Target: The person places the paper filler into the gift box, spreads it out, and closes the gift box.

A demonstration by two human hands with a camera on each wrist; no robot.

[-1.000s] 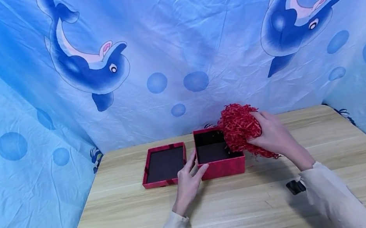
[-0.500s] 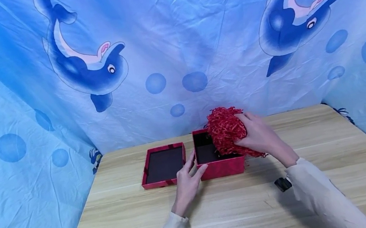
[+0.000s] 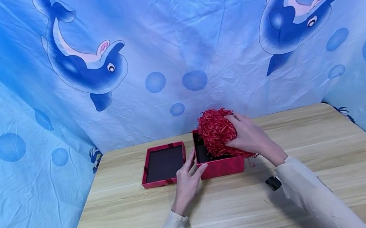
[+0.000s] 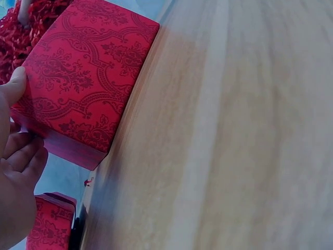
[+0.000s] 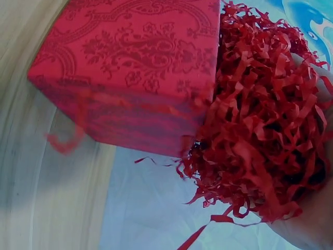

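The left hand (image 3: 185, 182), at lower centre, grips a red box (image 3: 224, 167); the right hand (image 3: 251, 135) clutches red shreds (image 3: 217, 132) over it.

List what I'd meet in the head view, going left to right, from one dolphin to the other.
Left dolphin → shallow red lid → left hand → red shredded paper → right hand → right dolphin. The paper overlaps the red box, so I left that box out.

We can read no text, label, brand, number or sign in any of the three views before us now.
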